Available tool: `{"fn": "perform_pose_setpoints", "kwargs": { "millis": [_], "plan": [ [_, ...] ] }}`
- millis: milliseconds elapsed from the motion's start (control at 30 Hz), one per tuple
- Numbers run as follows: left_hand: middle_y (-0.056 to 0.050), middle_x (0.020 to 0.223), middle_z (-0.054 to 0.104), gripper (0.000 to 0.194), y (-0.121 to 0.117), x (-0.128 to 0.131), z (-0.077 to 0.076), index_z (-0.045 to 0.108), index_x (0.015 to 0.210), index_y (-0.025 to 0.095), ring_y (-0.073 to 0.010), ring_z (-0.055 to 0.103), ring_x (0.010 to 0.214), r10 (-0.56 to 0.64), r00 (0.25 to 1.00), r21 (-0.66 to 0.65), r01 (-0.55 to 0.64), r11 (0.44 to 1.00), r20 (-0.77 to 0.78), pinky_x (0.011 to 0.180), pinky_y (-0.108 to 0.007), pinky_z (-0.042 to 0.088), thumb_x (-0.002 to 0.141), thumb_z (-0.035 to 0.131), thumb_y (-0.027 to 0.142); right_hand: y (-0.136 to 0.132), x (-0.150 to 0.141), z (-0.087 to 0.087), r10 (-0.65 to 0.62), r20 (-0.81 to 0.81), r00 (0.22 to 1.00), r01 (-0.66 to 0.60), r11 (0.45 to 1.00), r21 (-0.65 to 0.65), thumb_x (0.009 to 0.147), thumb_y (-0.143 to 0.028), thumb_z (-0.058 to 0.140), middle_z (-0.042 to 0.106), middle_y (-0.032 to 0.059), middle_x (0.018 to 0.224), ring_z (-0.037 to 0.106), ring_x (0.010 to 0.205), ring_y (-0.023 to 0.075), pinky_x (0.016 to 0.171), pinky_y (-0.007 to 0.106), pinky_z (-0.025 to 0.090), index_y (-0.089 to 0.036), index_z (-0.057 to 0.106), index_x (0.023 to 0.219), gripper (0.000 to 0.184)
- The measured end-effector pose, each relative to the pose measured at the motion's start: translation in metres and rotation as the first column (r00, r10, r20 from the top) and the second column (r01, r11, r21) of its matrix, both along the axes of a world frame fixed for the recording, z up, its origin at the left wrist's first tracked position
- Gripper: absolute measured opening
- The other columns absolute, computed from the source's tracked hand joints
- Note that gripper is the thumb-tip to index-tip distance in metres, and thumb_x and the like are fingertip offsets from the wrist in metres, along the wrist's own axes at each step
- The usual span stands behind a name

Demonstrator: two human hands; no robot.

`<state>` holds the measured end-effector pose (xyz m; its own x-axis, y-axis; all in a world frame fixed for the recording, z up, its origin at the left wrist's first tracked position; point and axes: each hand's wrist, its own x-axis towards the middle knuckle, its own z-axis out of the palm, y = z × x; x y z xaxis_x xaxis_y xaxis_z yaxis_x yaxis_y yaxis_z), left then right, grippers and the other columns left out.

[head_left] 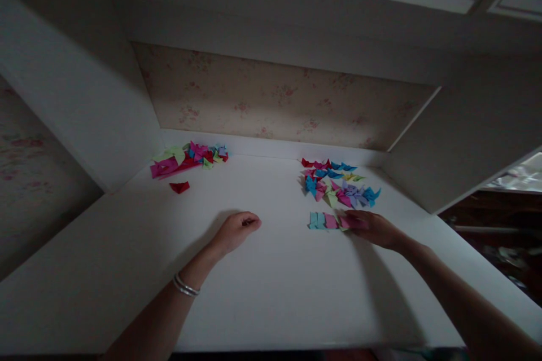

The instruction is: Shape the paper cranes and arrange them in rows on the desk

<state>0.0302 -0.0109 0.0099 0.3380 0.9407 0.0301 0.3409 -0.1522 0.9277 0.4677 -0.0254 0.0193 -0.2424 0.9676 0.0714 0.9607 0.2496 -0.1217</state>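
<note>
**Fingers on a row of folded paper pieces**

My right hand [372, 227] lies flat on the white desk [271, 293], palm down, fingers stretched toward a short row of folded paper pieces [326, 220]. The fingertips rest on the pink piece at the row's right end; I press on it rather than pinch it, and nothing is closed inside my grip. The row lies flat and neat, small flat pieces side by side: light blue ones on the left, pink next, a sliver of green at my fingertips.

My left hand [235, 231] rests on the desk well to the left of the row, curled into a loose fist, thumb side up. I cannot tell whether anything sits inside it. A thin bracelet [185, 286] circles that wrist.

Just behind the row lies a loose heap of folded pieces [339, 183] in blue, pink, purple, green and red. A second heap [188, 158] sits in the far left corner against the wall, with one red piece [179, 186] lying apart in front of it.
</note>
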Motion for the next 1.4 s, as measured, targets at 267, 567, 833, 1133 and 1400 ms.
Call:
{"fn": "perform_pose_setpoints", "kwargs": {
  "millis": [267,567,833,1133,1400],
  "plan": [
    [-0.002,0.082,0.070,0.024,0.001,0.000,-0.001,0.069,0.083,0.017,-0.0175,0.062,0.079,0.004,1.000,-0.006,-0.004,1.000,0.002,0.072,-0.025,0.045,0.078,0.057,0.036,0.003,-0.011,0.001,0.096,-0.060,0.994,-0.098,0.995,-0.025,0.077,-0.036,0.061,0.071,0.0025,0.106,0.068,0.094,0.0259,0.084,0.035,0.054,-0.027,0.070,0.103,0.030],
    [-0.002,0.082,0.070,0.023,-0.001,0.001,0.001,0.069,0.081,0.017,-0.0178,0.061,0.078,0.006,1.000,-0.012,-0.006,1.000,0.003,0.072,-0.026,0.045,0.078,0.056,0.036,-0.004,0.000,0.008,-0.024,-0.076,0.997,0.018,0.997,-0.080,0.076,-0.050,0.061,0.071,0.0005,0.105,0.068,0.090,0.0269,0.077,0.033,0.055,-0.032,0.064,0.116,0.044],
    [-0.002,0.081,0.070,0.025,0.000,0.001,0.001,0.069,0.082,0.017,-0.0177,0.061,0.079,0.000,1.000,0.002,0.000,1.000,-0.002,0.072,-0.026,0.045,0.078,0.056,0.038,-0.007,0.018,0.006,0.006,-0.079,0.997,-0.011,0.997,-0.073,0.081,-0.046,0.056,0.071,-0.0008,0.106,0.068,0.094,0.0262,0.080,0.033,0.055,-0.032,0.067,0.111,0.035],
    [-0.002,0.083,0.070,0.023,0.000,0.000,0.001,0.069,0.083,0.018,-0.0182,0.061,0.079,0.004,1.000,0.001,-0.004,1.000,-0.016,0.072,-0.026,0.046,0.079,0.055,0.036,-0.010,0.026,0.003,0.003,-0.206,0.979,-0.030,0.991,-0.130,0.082,-0.037,0.053,0.069,0.0021,0.111,0.068,0.094,0.0254,0.081,0.033,0.054,-0.028,0.064,0.117,0.038],
    [-0.002,0.081,0.070,0.024,0.000,0.000,-0.002,0.069,0.082,0.018,-0.0177,0.061,0.079,-0.001,1.000,0.008,0.001,1.000,0.002,0.072,-0.025,0.045,0.079,0.056,0.038,-0.010,0.023,0.003,0.015,-0.151,0.988,-0.031,0.994,-0.105,0.084,-0.040,0.052,0.068,0.0010,0.113,0.066,0.100,0.0258,0.086,0.035,0.053,-0.029,0.065,0.114,0.035]
  ]
}}
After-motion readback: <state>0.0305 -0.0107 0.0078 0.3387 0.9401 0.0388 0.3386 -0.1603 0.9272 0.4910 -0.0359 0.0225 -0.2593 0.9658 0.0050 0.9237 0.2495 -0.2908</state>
